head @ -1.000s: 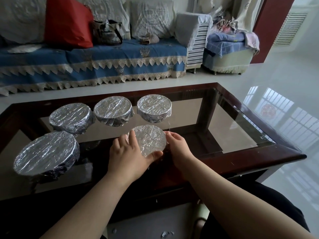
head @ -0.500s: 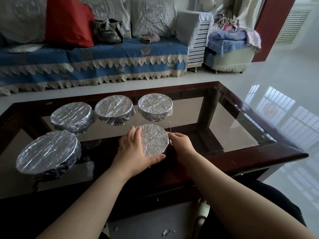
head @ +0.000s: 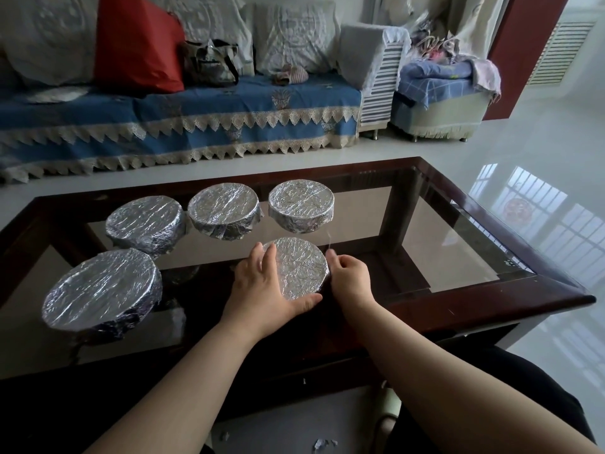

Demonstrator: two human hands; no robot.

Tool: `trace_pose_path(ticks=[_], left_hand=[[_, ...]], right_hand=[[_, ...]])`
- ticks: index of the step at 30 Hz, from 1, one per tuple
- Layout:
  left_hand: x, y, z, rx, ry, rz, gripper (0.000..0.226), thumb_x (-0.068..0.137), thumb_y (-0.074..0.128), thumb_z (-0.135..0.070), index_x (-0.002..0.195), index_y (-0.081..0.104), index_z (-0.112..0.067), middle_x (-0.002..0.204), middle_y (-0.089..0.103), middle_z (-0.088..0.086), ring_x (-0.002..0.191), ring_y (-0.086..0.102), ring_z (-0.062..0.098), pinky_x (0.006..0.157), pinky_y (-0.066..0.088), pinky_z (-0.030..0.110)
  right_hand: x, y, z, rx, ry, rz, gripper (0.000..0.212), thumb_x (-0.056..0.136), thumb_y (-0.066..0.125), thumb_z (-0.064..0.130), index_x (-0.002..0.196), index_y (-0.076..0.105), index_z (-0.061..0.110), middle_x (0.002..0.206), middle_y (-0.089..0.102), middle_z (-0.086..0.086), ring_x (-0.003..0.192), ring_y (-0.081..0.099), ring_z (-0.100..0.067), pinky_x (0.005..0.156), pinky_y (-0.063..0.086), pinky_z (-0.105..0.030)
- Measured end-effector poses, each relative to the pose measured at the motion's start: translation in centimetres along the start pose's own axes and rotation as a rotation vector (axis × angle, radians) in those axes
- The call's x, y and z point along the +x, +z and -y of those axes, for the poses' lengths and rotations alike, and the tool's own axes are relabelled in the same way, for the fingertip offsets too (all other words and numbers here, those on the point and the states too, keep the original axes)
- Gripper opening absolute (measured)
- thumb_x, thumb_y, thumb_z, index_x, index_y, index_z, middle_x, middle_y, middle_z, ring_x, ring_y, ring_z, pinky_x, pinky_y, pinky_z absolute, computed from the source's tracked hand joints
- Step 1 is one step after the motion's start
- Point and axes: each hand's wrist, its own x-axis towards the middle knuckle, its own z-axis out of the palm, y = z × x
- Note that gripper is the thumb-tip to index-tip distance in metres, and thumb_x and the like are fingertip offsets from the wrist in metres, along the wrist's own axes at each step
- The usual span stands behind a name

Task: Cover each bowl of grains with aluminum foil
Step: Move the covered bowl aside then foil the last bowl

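Biggest thing in the room is the sofa [head: 183, 119] along the back wall, with a blue lace-trimmed cover, pale cushions, a red pillow [head: 137, 44] and a bag [head: 211, 62] sitting on it, and a small covered stool [head: 438, 96] off to its right on the shiny white floor [head: 540, 152]. In front of that is the table [head: 458, 224], dark wood frame with a glass top, and all five bowls sit on its glass. Four of them are already wrapped in foil and sitting alone: the big bowl [head: 101, 290] at the near left, then a back row with the left bowl [head: 144, 222], the middle bowl [head: 224, 209] just beside it, and the right bowl [head: 301, 203] a little apart. The fifth, the near bowl [head: 301, 267], is right in front of the person, foil already stretched flat over its top, sitting in front of the back row. Both hands are on it: the left hand [head: 265, 286] cups the left side, fingers spread along the rim and thumb pressed against the near edge, while the right hand [head: 350, 276] is tucked against the right side, fingers curled in on the foil at the rim. A few tiny foil scraps [head: 322, 443] are lying on the floor under the table's near edge.
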Motion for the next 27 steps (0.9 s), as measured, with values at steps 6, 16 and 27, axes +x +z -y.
trace_pose_path(ticks=[6,16,27], left_hand=[[-0.3,-0.1,-0.5,0.037,-0.005,-0.009,0.119,0.068,0.054,-0.082,0.155,0.007,-0.016,0.161,-0.001,0.012,0.145,0.008,0.036,0.117,0.015,0.042],[-0.5,0.1,-1.0,0.047,-0.038,-0.039,0.116,0.069,0.055,-0.081,0.153,0.011,-0.014,0.160,0.003,0.015,0.141,0.014,0.038,0.115,0.019,0.043],[-0.4,0.3,-0.9,0.048,-0.037,-0.050,0.117,0.068,0.055,-0.081,0.154,0.012,-0.014,0.159,0.003,0.016,0.141,0.015,0.039,0.115,0.019,0.043]], right_hand=[[-1.2,0.2,-0.2,0.095,0.001,0.032,0.048,0.104,0.031,0.037,0.092,0.074,0.019,0.088,0.073,0.003,0.089,0.067,-0.013,0.085,0.050,-0.031],[-3.4,2.4,-1.5,0.433,0.078,0.019,0.036,0.093,0.044,0.051,0.106,0.061,0.021,0.104,0.070,-0.005,0.099,0.068,-0.021,0.093,0.053,-0.050],[-2.3,1.9,-1.2,0.558,0.289,-0.006,0.022,0.095,0.059,0.026,0.085,0.062,0.007,0.076,0.065,-0.009,0.074,0.063,-0.023,0.076,0.055,-0.040]])
